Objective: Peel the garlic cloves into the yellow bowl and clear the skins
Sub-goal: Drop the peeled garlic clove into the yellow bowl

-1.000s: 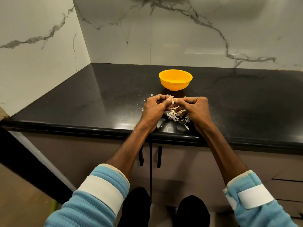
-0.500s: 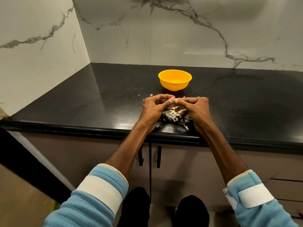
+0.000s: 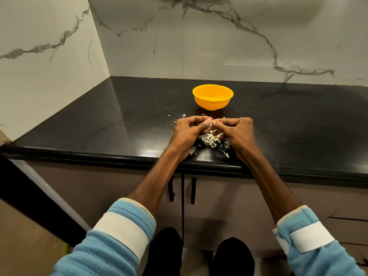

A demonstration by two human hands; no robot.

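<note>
Peeling looks well under way but not finished, as far as I can judge from where I stand. The two hands are brought together knuckle to knuckle. The left hand [image 3: 187, 134] and the right hand [image 3: 237, 134] are each curled tight, and their fingertips pinch a small pale piece between them that I take to be a garlic clove [image 3: 213, 125]. The fingers hide most of it, so I cannot say how much skin clings to it. Directly under the hands, between the two wrists, lies a loose heap of papery skins [image 3: 211, 140]. A few stray flecks [image 3: 184, 115] sit just past the knuckles of the left hand, and more lie by the heel of the right hand. The yellow bowl [image 3: 212, 101] stands upright just beyond the hands, a little apart from them and straight ahead of where the fingertips meet. From this angle its inside does not show well enough to tell whether any peeled cloves lie in it. No other unpeeled cloves show around the hands on the dark surface [image 3: 119, 116], though some could be hidden beneath the palms. The heap suggests a good deal of peeling is done. The clove in hand has not yet reached the bowl, and clearing the skins looks not yet begun, since they all lie scattered.
</note>
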